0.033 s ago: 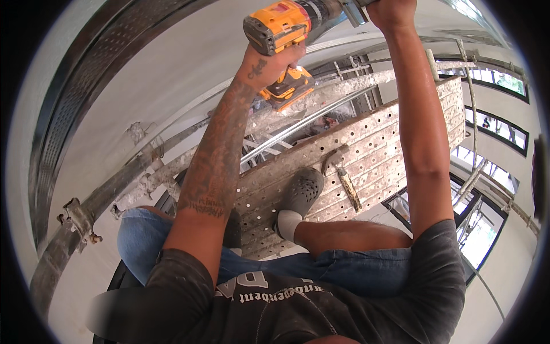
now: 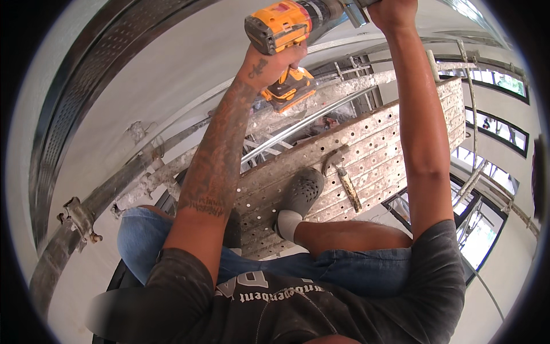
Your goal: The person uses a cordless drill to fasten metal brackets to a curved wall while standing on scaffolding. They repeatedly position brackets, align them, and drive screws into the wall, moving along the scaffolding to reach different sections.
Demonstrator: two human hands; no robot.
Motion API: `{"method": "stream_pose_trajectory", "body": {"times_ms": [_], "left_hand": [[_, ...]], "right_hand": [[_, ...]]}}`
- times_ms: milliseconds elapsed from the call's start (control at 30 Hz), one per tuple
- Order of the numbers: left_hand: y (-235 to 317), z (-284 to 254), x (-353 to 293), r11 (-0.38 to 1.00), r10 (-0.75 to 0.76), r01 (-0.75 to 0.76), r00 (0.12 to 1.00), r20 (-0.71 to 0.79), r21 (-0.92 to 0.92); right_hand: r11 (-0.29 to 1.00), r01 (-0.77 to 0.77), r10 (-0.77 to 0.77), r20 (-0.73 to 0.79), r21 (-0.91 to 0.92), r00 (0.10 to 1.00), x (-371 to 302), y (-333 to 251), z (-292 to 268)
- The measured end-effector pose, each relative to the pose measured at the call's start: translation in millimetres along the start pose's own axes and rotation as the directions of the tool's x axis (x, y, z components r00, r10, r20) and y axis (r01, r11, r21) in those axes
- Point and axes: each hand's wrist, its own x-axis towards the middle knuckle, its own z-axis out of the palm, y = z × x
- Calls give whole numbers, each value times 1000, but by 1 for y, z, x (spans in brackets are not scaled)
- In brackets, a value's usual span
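Observation:
At the top of the head view, my left hand is wrapped round the grip of an orange and black cordless drill. The drill's battery shows below the hand, and its chuck points to the right. Right by the chuck is a short piece of shiny metal channel. My right hand is raised beside that channel, fingers curled and closed against its end. The upper edge of the picture cuts off part of the fingers and of the channel. Both arms are stretched up and forward.
A perforated, plaster-stained scaffold plank lies below, with a hammer on it beside my grey clog. A scaffold pipe with a rusty clamp runs along the left. Black-framed windows and scaffold poles stand at the right.

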Motion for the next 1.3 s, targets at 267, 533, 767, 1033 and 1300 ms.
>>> {"method": "stream_pose_trajectory", "body": {"times_ms": [267, 533, 767, 1033, 1300], "left_hand": [[-4, 1, 7, 990, -46, 47, 999, 11, -132], [1, -8, 8, 987, -79, 84, 996, 37, -135], [3, -3, 8, 982, -92, 94, 996, 17, -162], [3, 1, 10, 976, -101, 102, 995, 11, -191], [-3, 2, 18, 951, -159, 166, 986, 50, -262]], "right_hand": [[1000, 8, -8, -11, 11, 1000, 2, 0, -4], [981, -68, 74, -23, 183, 997, 0, 3, -7], [861, -166, 197, -14, 480, 980, 3, 8, -18], [992, 73, -79, 51, 98, 996, 1, 12, -15], [1000, 22, -22, 9, 16, 1000, 7, 22, -43]]}}
